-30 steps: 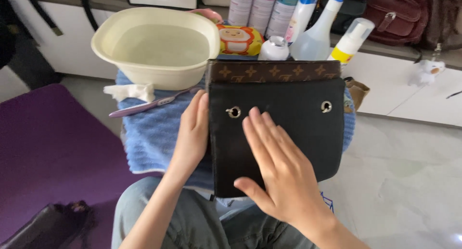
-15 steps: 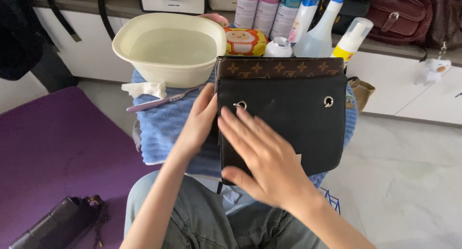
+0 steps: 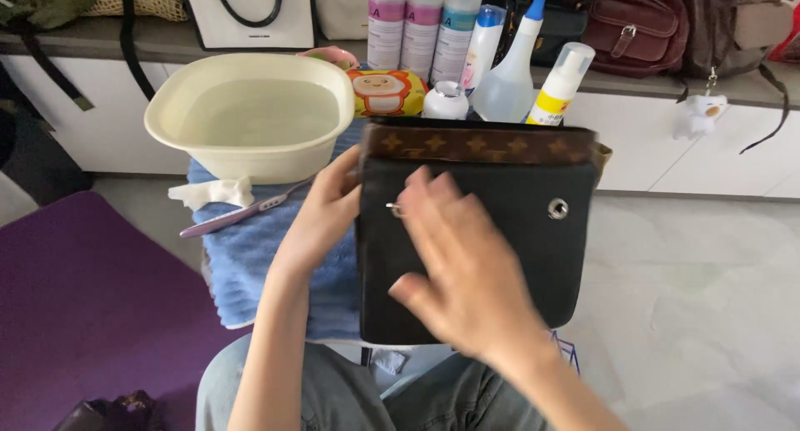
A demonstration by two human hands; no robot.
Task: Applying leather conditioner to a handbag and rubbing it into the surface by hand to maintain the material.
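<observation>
- A pale tiled floor fills the right of the frame and a purple mat the lower left. A low white shelf along the top carries handbags, among them a brown leather one.
- A ribbed blue towel is spread at centre left. On it stands a cream plastic basin, rounded and holding clear water.
- Below the basin lie a small white scrap of cloth and a slim purple brush-like tool.
- Along the upper middle stand tall spray cans, a clear spray bottle, a white foam pump bottle, a small white jar and a yellow soft pack of wipes.
- The black bag sits at centre frame, over the person's denim-clad knees and the towel's edge. It is boxy and matte, with a brown patterned band along the top and a metal eyelet at the right.
- The left hand curls around the bag's left edge, fingers bent against it, steadying it.
- The right hand lies flat and spread on the bag's front panel, gripping nothing. It is blurred, so it seems to be sweeping across the surface.
- Judged from this, the front panel is being smoothed or felt over. More work on it would call for a firm left-hand hold so the bag does not slide off the knees.
</observation>
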